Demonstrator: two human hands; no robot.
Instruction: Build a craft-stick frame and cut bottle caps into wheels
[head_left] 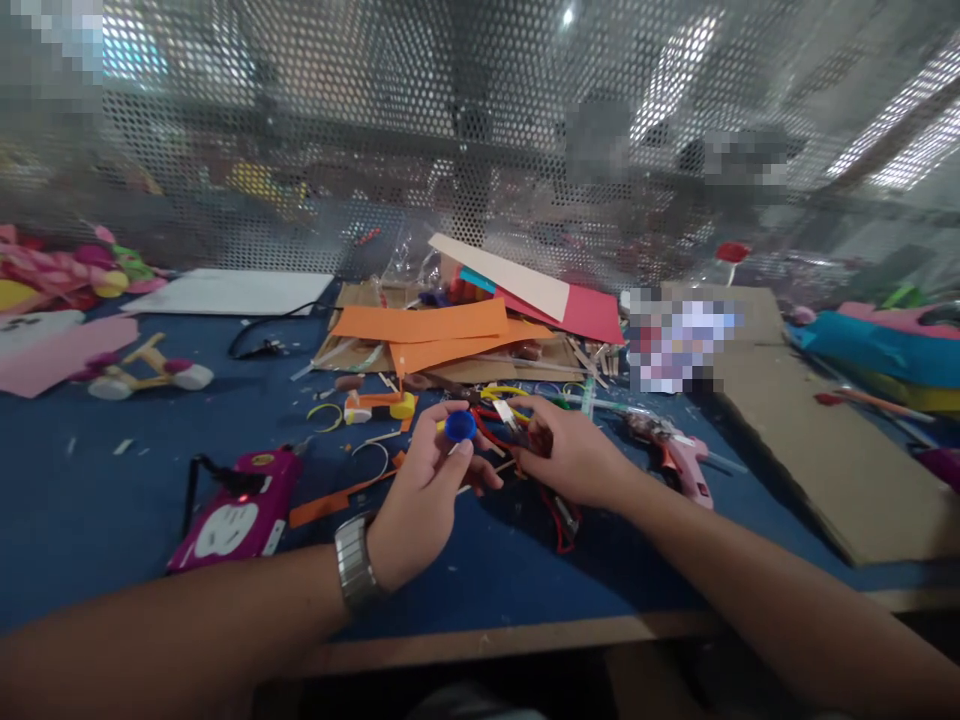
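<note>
A small blue bottle cap [460,427] is pinched between the thumb and fingers of my left hand [424,490], its hollow side turned toward me. Just to its right, my right hand [574,455] has its fingers closed around a dark tool with a pale flat tip [510,415]; its kind is partly hidden by the fingers. Beneath that hand lie red-edged handles [564,525] on the blue table. Yellow-handled tools [506,397] lie just behind both hands. Left of them sits a small yellow, white and orange craft piece [380,406].
A magenta box with a black plug [244,510] lies at left, a pink glue gun [686,460] at right. Orange paper strips [427,322] cover cardboard at the back. A stick-built toy vehicle [150,370] stands far left; a cardboard sheet [832,440] lies right. Perforated metal [375,110] rises behind.
</note>
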